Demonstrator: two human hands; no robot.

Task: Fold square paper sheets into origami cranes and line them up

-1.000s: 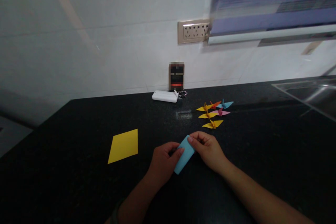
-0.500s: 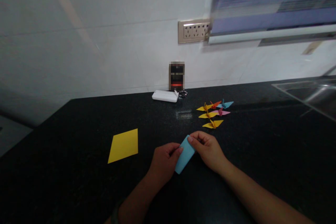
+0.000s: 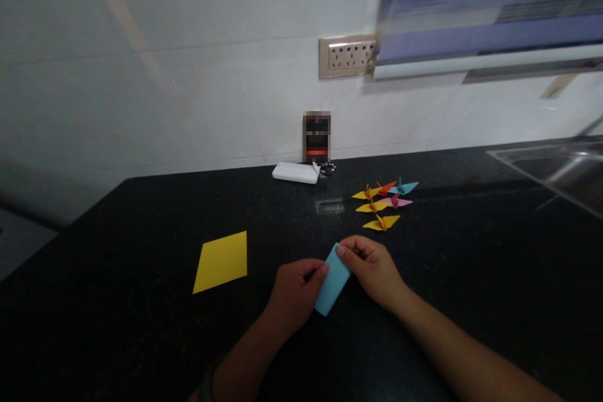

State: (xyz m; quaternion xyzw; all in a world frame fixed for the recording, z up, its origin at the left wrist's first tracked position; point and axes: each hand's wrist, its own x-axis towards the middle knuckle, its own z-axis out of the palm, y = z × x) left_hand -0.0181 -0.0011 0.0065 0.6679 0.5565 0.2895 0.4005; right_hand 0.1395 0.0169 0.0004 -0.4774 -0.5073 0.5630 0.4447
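Note:
A light blue piece of paper [image 3: 333,286], folded to a narrow rectangle, is held tilted between my two hands above the dark counter. My left hand [image 3: 298,292] pinches its left long edge between thumb and fingers. At the upper right corner, my right hand [image 3: 374,267] grips it with the thumb on top and the fingers behind. A flat yellow sheet of paper [image 3: 221,262] lies to the left of my left hand. Beyond my right hand sit several folded paper cranes in yellow [image 3: 382,223], orange [image 3: 387,188], pink [image 3: 396,201] and blue [image 3: 404,188].
A white, flat, rounded device [image 3: 296,173] with a dark strap charm [image 3: 328,169] lies at the back of the black counter [image 3: 141,226]. Behind it a blurred-out dark box [image 3: 317,137] leans on the wall. A socket panel [image 3: 347,57] is above; a sink [image 3: 565,169] is at right.
The blue paper's lower end has shifted slightly down and to the right. Both hands keep nearly the same grip and place.

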